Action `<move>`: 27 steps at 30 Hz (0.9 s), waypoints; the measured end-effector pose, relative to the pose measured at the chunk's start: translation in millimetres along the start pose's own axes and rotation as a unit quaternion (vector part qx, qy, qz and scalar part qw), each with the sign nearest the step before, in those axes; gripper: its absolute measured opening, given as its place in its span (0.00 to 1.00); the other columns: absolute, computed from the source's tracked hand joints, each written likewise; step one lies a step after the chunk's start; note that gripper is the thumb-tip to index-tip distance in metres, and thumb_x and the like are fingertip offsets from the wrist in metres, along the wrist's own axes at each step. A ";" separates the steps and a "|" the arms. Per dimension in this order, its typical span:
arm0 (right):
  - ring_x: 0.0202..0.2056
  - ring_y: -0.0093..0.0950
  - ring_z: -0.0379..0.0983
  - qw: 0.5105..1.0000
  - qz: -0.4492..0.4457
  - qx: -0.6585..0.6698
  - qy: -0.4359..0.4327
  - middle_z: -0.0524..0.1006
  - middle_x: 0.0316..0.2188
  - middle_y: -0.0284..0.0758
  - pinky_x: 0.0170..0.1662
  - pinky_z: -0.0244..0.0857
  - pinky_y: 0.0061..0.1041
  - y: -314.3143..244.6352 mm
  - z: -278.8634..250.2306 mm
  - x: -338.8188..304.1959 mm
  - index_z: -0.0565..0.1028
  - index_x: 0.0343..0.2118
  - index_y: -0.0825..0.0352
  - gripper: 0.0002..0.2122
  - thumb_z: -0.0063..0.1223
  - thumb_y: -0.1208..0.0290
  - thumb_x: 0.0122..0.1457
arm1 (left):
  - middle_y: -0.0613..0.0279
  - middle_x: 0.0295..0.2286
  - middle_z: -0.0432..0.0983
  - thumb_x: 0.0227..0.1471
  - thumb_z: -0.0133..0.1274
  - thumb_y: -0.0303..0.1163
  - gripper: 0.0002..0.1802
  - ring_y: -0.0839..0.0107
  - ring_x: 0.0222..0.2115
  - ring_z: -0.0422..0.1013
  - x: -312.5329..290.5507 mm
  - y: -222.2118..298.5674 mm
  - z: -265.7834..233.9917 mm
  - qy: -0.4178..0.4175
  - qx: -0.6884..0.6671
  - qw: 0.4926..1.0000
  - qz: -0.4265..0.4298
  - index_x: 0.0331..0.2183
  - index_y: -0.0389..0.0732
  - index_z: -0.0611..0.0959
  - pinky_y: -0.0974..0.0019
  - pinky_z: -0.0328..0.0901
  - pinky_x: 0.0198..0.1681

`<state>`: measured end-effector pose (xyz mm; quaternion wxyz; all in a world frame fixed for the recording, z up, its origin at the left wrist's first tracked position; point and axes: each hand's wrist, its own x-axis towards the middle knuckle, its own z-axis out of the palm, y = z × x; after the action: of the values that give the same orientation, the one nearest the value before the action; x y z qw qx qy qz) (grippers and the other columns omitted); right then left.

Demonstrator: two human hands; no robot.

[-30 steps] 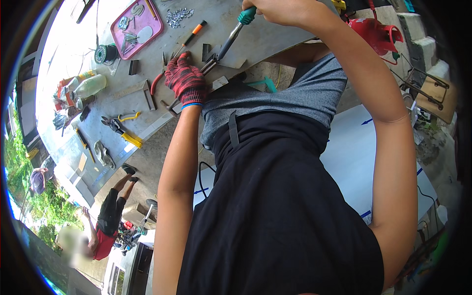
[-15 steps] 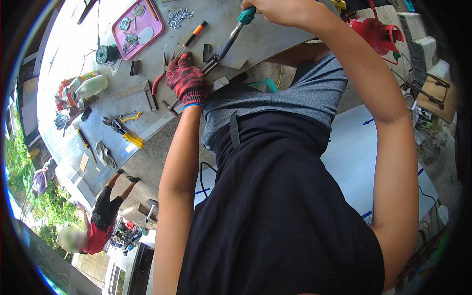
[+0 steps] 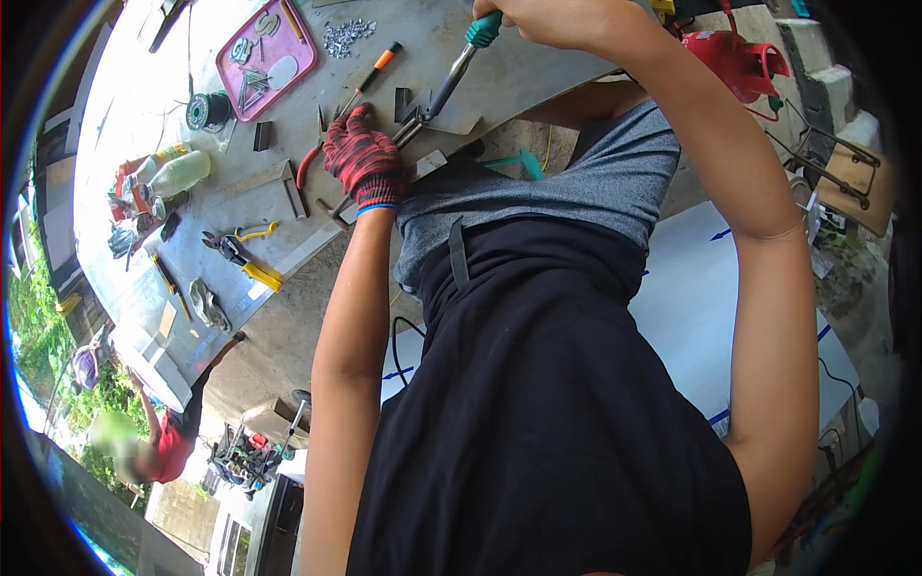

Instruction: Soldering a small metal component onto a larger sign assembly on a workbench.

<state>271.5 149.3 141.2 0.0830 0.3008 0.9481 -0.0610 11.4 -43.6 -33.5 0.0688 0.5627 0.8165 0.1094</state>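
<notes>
My left hand (image 3: 363,158), in a red and black knitted glove, is closed low over the metal table (image 3: 538,86), beside some narrow metal pieces (image 3: 409,131). What its fingers hold is hidden. At the top edge, my bare right hand (image 3: 538,21) grips the green handle of a tool (image 3: 452,81) with a metal shaft; the hand is partly cut off. The tool slants down, its dark end near a small flat metal plate (image 3: 461,124). Close to the glove lie a screwdriver (image 3: 382,63) with an orange and black handle and red-handled pliers (image 3: 307,165).
A pink tray (image 3: 305,62) holds small metal parts, near a pile of small bits (image 3: 350,38). Yellow-handled pliers (image 3: 252,267), a wire spool (image 3: 206,111) and a bottle (image 3: 182,173) lie leftward. A red gas cylinder (image 3: 735,72) stands right. Another person (image 3: 171,451) is at lower left.
Both my hands and the green-handled tool stay nearly still. The other person at the lower left has moved further left, partly behind the table's end.
</notes>
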 end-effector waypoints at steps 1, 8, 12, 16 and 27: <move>0.45 0.34 0.76 1.000 0.001 0.000 0.000 0.81 0.33 0.33 0.51 0.60 0.47 2.3 7.2 0.5 0.86 0.35 0.56 0.08 0.54 0.71 0.57 | 0.51 0.54 0.74 0.51 0.54 0.30 0.25 0.50 0.58 0.67 0.1 -0.1 0.5 0.000 0.000 1.000 0.000 0.53 0.53 0.82 0.43 0.59 0.61; 0.43 0.36 0.77 1.000 -0.005 0.008 0.018 0.82 0.32 0.34 0.51 0.60 0.48 -1.1 4.1 0.8 0.86 0.33 0.57 0.08 0.55 0.70 0.56 | 0.50 0.55 0.73 0.51 0.53 0.29 0.25 0.50 0.58 0.67 0.5 -0.1 0.2 -0.002 0.007 1.000 0.002 0.53 0.53 0.82 0.43 0.59 0.61; 0.43 0.37 0.77 1.000 0.011 -0.006 -0.008 0.82 0.32 0.35 0.52 0.60 0.50 -2.2 2.1 2.4 0.86 0.32 0.57 0.08 0.55 0.70 0.56 | 0.50 0.55 0.73 0.51 0.53 0.29 0.26 0.50 0.58 0.67 0.8 2.3 0.9 0.003 0.014 1.000 0.002 0.53 0.52 0.82 0.43 0.59 0.61; 0.43 0.37 0.77 1.000 0.014 0.014 -0.008 0.82 0.32 0.35 0.52 0.60 0.50 -2.8 4.2 5.8 0.86 0.32 0.58 0.08 0.55 0.69 0.56 | 0.50 0.55 0.74 0.51 0.53 0.30 0.25 0.50 0.58 0.67 0.6 -1.3 4.0 0.009 0.015 1.000 0.002 0.53 0.52 0.82 0.43 0.59 0.62; 0.44 0.37 0.77 1.000 0.016 0.009 -0.003 0.82 0.34 0.36 0.53 0.59 0.52 -1.1 10.8 7.4 0.86 0.33 0.57 0.08 0.55 0.70 0.56 | 0.50 0.55 0.74 0.51 0.53 0.29 0.25 0.50 0.58 0.67 0.2 -4.0 5.1 0.003 0.024 1.000 0.003 0.52 0.52 0.83 0.44 0.60 0.61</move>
<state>266.2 150.8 129.3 0.0837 0.3162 0.9425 -0.0689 8.9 -44.2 -39.4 0.0525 0.5662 0.8175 0.0919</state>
